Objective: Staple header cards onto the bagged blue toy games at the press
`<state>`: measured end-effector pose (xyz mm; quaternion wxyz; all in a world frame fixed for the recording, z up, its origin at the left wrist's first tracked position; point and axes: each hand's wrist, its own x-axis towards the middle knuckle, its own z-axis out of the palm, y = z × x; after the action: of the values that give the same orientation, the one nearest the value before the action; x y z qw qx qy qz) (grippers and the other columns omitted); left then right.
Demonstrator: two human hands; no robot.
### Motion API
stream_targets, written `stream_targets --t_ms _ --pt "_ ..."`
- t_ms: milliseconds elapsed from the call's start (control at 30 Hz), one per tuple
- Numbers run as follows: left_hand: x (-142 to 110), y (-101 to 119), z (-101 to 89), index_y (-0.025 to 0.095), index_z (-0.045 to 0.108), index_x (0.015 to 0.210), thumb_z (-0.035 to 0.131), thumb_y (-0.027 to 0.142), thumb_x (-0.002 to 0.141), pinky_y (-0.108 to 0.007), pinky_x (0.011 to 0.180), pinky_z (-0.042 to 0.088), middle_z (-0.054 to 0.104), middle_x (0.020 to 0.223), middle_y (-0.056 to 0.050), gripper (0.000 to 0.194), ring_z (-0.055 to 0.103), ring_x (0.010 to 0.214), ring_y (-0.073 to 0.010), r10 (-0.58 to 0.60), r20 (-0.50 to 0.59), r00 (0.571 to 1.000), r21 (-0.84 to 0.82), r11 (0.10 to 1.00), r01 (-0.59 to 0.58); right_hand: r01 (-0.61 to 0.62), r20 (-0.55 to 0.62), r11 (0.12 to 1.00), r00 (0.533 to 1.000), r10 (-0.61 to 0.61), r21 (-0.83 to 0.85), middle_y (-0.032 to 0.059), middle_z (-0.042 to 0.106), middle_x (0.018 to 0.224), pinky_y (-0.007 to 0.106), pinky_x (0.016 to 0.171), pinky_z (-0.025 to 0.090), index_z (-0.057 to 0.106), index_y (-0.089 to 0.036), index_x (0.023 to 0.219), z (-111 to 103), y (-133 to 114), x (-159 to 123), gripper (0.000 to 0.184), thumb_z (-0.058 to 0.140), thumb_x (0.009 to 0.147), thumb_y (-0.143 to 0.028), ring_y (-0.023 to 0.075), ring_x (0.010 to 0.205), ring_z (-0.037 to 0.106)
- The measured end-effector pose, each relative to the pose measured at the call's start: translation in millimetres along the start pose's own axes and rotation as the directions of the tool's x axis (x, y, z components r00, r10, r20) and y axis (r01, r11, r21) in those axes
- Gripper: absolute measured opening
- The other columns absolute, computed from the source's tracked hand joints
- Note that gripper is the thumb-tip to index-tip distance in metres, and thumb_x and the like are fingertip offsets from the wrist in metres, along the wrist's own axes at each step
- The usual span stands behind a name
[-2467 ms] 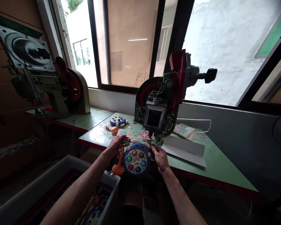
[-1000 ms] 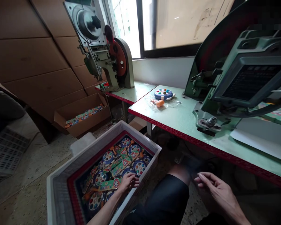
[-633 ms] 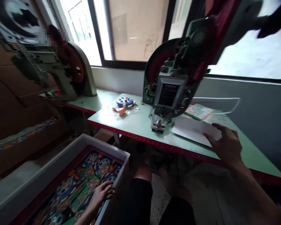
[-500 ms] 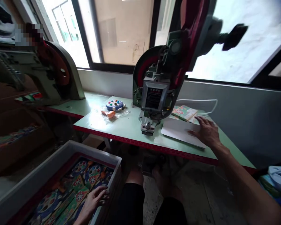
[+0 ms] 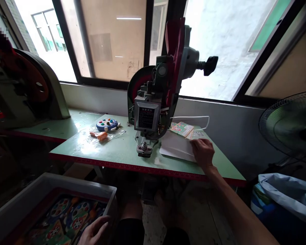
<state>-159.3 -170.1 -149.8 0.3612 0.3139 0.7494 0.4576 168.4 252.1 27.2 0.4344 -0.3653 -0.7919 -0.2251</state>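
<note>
Right hand (image 5: 203, 153) pinches white card (image 5: 177, 147); left hand (image 5: 95, 232), fingers curled, looks unladen.

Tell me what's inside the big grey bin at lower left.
The bin holds round blue toys with coloured buttons, orange pieces and green printed cards. Anything beneath them is covered, and the left hand hides part of the contents.

Between the blue round toy (image 5: 107, 125) and the machine's lower plate (image 5: 144, 149), a strip of bare green tabletop (image 5: 119, 149) gives my hand passage from the front edge, while the machine head (image 5: 146, 115) obstructs access from above that plate
</note>
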Motion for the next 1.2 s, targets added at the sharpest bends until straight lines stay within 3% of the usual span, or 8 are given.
stream_targets --t_ms 167,300,467,600,700,833,1000,1200 --pt "10.8 68.5 21.3 0.030 0.082 0.107 0.073 0.056 0.078 -0.040 0.104 0.056 0.076 0.126 -0.007 0.040 0.068 0.122 -0.0352 0.284 -0.086 0.955 0.055 0.958 -0.280 -0.149 0.210 0.980 0.970 0.120 0.130 0.0089 0.075 0.094 0.038 0.092 0.046 0.077 -0.023 0.097 -67.0 -10.6 6.1 0.033 0.048 0.100 -0.040 0.0253 0.094 0.065" --pt "12.7 133.3 46.0 0.028 0.082 0.110 0.068 0.051 0.085 -0.040 0.109 0.052 0.052 0.158 -0.007 0.037 0.057 0.136 -0.0342 0.503 0.056 0.863 -0.002 0.864 -0.504 -0.301 0.583 0.818 0.811 -0.050 0.490 0.0064 0.075 0.093 0.036 0.076 0.052 0.080 -0.030 0.095 -120.5 -54.9 -35.2 0.029 0.052 0.098 -0.039 0.0245 0.083 0.069" --pt "8.1 171.2 84.3 0.026 0.087 0.090 0.067 0.056 0.081 -0.033 0.084 0.061 0.080 0.115 -0.011 0.037 0.074 0.101 -0.0338 0.443 0.438 0.782 -0.013 0.873 -0.488 -0.625 0.750 0.546 0.661 -0.009 0.558 0.0014 0.079 0.090 0.038 0.075 0.058 0.082 -0.039 0.095 -158.4 -98.8 -112.9 0.024 0.058 0.096 -0.045 0.0258 0.083 0.073" --pt "15.9 154.1 98.9 0.032 0.088 0.082 0.068 0.059 0.076 -0.033 0.081 0.063 0.084 0.099 -0.007 0.035 0.077 0.093 -0.0352 0.388 0.547 0.741 0.040 0.873 -0.486 -0.723 0.659 0.646 0.612 0.437 0.244 -0.0040 0.081 0.093 0.037 0.085 0.058 0.080 -0.038 0.088 -188.1 -33.6 -172.9 0.021 0.066 0.088 -0.053 0.0250 0.090 0.074" --pt "35.3 120.5 95.4 0.038 0.087 0.086 0.069 0.061 0.073 -0.034 0.089 0.063 0.084 0.103 -0.003 0.032 0.077 0.099 -0.0359 0.369 0.527 0.765 0.126 0.857 -0.500 -0.792 0.377 0.610 0.558 0.740 -0.025 0.0126 0.078 0.109 0.053 0.100 0.048 0.077 -0.024 0.096 -236.8 57.4 -216.6 0.041 0.061 0.081 -0.059 0.0367 0.111 0.066" --pt "61.3 72.2 88.7 0.043 0.085 0.092 0.066 0.057 0.077 -0.035 0.095 0.062 0.083 0.108 0.005 0.029 0.076 0.109 -0.0347 0.398 0.470 0.788 0.184 0.829 -0.528 -0.824 0.154 0.490 0.465 0.872 -0.286 0.0232 0.075 0.113 0.062 0.100 0.044 0.074 -0.017 0.097 -303.9 145.6 -279.7 0.053 0.067 0.067 -0.060 0.0460 0.114 0.063" --pt "67.6 52.8 97.4 0.043 0.085 0.097 0.064 0.055 0.080 -0.035 0.096 0.062 0.082 0.111 0.006 0.029 0.075 0.111 -0.0338 0.415 0.473 0.777 0.194 0.812 -0.551 -0.613 0.252 0.371 0.276 0.928 -0.697 0.0174 0.079 0.091 0.043 0.067 0.050 0.077 -0.022 0.093 -331.1 163.7 -348.9 0.038 0.053 0.084 -0.051 0.0370 0.085 0.074" --pt "55.5 82.9 107.9 0.041 0.086 0.092 0.061 0.061 0.078 -0.037 0.097 0.061 0.083 0.108 0.002 0.035 0.076 0.108 -0.0348 0.421 0.456 0.784 0.182 0.818 -0.545 -0.587 0.195 0.348 0.310 0.931 -0.731 0.0174 0.078 0.084 0.040 0.063 0.047 0.077 -0.024 0.094 -345.9 160.4 -330.0 0.046 0.038 0.094 -0.048 0.0346 0.076 0.073"
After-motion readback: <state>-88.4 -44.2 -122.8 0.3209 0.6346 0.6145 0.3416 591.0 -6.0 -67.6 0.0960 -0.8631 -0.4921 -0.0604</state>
